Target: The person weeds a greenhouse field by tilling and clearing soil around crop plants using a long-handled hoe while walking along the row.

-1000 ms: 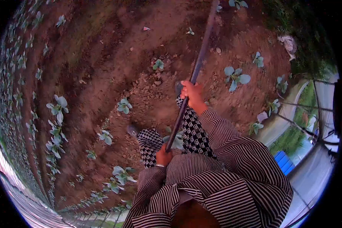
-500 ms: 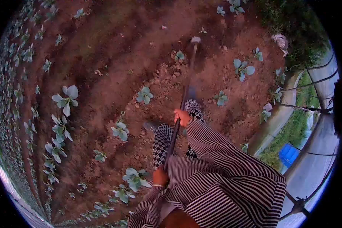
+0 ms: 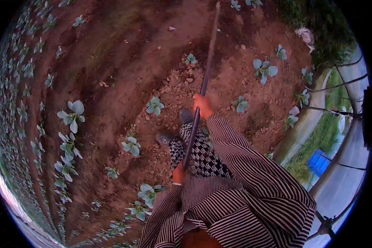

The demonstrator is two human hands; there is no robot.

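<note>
Long, dark, round pole (image 3: 211,49) aslant over loose brown soil (image 3: 111,97), wrapped by curled fingers of right hand (image 3: 203,104) and left hand (image 3: 178,174). Small blue-green leafy plant (image 3: 191,59) nearby could be bruised if pole is swung sideways.

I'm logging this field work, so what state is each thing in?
Pole: slanted, held
Left hand: closed on pole
Right hand: closed on pole, farther forward
Soil: cloddy near shoes
Plants: leaves spread open
Shoes: on soil
Sleeves: down to wrists
Sheet: crumpled
</note>
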